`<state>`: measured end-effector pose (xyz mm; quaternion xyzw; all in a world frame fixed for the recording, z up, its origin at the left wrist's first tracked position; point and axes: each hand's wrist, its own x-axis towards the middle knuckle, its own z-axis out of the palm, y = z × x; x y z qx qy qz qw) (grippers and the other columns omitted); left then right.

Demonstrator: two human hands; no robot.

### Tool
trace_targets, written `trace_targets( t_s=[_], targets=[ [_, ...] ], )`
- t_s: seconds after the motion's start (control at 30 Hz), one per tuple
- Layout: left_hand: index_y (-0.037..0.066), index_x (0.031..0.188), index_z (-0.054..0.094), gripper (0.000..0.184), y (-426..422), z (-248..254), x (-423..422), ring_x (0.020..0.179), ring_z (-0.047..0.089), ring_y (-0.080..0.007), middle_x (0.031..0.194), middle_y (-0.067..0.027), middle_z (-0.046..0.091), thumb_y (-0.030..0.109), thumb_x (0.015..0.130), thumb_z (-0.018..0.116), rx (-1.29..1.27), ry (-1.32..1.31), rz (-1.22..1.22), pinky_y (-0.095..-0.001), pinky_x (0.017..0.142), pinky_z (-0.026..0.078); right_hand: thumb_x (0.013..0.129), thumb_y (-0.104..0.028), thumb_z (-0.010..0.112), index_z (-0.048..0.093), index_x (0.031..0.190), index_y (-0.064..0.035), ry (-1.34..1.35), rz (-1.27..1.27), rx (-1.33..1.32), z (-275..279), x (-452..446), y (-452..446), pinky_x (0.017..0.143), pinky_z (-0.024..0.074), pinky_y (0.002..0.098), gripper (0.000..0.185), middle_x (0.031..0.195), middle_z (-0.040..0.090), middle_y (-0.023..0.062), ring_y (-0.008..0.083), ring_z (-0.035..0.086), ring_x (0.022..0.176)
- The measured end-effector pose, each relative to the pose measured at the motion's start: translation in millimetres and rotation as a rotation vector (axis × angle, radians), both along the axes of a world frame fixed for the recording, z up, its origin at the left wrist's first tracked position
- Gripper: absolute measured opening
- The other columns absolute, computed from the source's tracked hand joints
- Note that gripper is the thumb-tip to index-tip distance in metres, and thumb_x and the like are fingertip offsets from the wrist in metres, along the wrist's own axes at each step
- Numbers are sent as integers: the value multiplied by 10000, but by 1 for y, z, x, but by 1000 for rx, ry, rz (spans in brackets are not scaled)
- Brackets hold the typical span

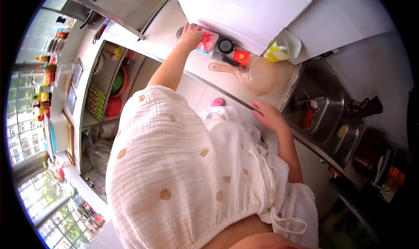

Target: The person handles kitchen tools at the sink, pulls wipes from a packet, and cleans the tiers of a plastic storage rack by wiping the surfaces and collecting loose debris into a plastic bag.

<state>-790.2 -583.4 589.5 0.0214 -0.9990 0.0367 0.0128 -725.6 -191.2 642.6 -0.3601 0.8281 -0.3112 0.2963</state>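
Note:
My left hand [190,36] is at the back of the counter, its fingers curled on the edge of a clear plastic package with red print [208,41]. Part of a round grey thing [180,32] shows beside that hand. Right of the package are a round black container [225,45] and a red packet with a yellow emblem [241,57]. In front of them lies a translucent, pale brown pan-shaped thing [259,77] with a handle. My right hand [268,115] is at the counter's front edge with fingers stretched out, holding nothing.
A metal sink [329,118] with a red item [309,117] in it is on the right. A yellow-green container [281,48] stands by the white wall panel. On the left, open shelves hold an egg tray [96,101] and a green-and-orange basin [120,81]; bottles line the window.

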Motion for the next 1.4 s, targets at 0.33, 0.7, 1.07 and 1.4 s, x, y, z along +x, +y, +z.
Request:
trace_targets(
  t_s=[0.33, 0.7, 1.07, 1.4],
  targets=[
    [116, 778, 571, 73, -94, 30, 68, 975, 489, -208, 834, -17, 589, 160, 724, 551, 75, 397, -40, -449, 970, 247, 766, -126, 515, 534, 980, -28, 59, 77, -186, 6, -54, -118, 679, 446, 344, 236, 893, 577, 141, 288, 556, 796],
    [102, 1066, 507, 457, -103, -21, 59, 1016, 436, -274, 1050, -98, 515, 192, 640, 643, 281, 431, 88, -420, 912, 306, 769, -125, 461, 520, 1016, -46, 384, 154, 72, -41, -118, -248, 732, 443, 395, 266, 947, 562, 165, 318, 525, 886],
    [68, 999, 523, 465, -20, -61, 26, 1066, 363, -336, 1105, -137, 448, 228, 602, 705, 581, 407, 255, -387, 880, 356, 749, -32, 417, 528, 1064, -12, -308, -231, -132, -113, -147, -307, 815, 416, 309, 334, 1030, 549, 193, 263, 536, 949],
    [57, 726, 585, 127, -27, -85, 10, 939, 447, -319, 903, -97, 557, 134, 648, 648, 674, 622, 318, -389, 819, 370, 769, -26, 414, 569, 986, -72, 95, -165, -328, -82, -141, -299, 700, 444, 340, 271, 941, 595, 99, 252, 559, 822]
  ],
)
